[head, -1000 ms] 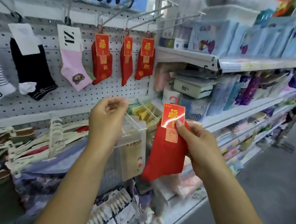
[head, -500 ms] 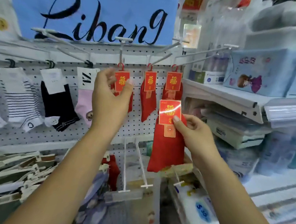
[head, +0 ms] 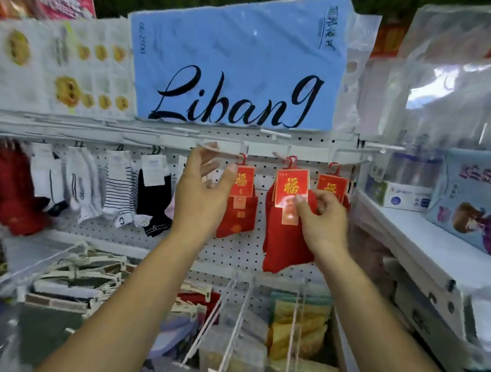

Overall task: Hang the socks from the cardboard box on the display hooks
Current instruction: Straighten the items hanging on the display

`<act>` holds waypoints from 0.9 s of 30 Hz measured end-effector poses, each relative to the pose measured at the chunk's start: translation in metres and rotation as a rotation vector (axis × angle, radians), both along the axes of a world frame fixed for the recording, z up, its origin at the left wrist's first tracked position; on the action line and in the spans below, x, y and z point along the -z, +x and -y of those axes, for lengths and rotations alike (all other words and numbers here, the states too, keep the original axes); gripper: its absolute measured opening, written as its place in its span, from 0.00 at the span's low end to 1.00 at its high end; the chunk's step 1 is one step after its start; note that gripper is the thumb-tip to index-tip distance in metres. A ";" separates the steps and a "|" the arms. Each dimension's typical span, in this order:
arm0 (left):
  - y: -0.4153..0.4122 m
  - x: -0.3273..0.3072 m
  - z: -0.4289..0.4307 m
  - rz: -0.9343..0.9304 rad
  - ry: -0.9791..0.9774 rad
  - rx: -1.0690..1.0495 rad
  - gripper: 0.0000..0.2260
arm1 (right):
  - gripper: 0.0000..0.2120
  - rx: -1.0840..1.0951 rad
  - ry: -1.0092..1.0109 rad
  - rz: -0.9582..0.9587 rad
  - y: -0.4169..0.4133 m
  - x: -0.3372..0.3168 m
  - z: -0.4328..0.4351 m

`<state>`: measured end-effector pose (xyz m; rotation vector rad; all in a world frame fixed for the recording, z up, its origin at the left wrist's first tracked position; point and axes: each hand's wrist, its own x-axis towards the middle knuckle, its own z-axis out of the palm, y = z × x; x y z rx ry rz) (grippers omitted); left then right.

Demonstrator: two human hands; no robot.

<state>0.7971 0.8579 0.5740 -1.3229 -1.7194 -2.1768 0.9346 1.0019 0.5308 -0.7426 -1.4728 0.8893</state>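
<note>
Near the top edge of the white pegboard (head: 242,254), the right hand (head: 320,220) pinched the red carded sock pair (head: 284,243), long axis vertical, card uppermost; the left hand (head: 201,194) was spread wide.

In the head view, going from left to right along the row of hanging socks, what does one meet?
Dark red socks → white socks → striped socks → black socks → left hand → hanging red socks → held red socks → right hand.

Carded red socks (head: 288,247) hang upright from display hooks (head: 232,153).
</note>
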 end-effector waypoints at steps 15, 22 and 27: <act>0.008 -0.003 0.007 -0.022 -0.110 -0.112 0.10 | 0.12 -0.094 -0.038 0.097 -0.011 -0.001 -0.041; 0.002 -0.002 0.011 -0.041 -0.153 -0.088 0.09 | 0.08 -0.094 -0.080 0.118 -0.017 -0.002 -0.045; -0.008 -0.006 0.023 -0.089 -0.232 -0.030 0.15 | 0.18 -0.090 -0.073 0.158 -0.012 0.004 -0.027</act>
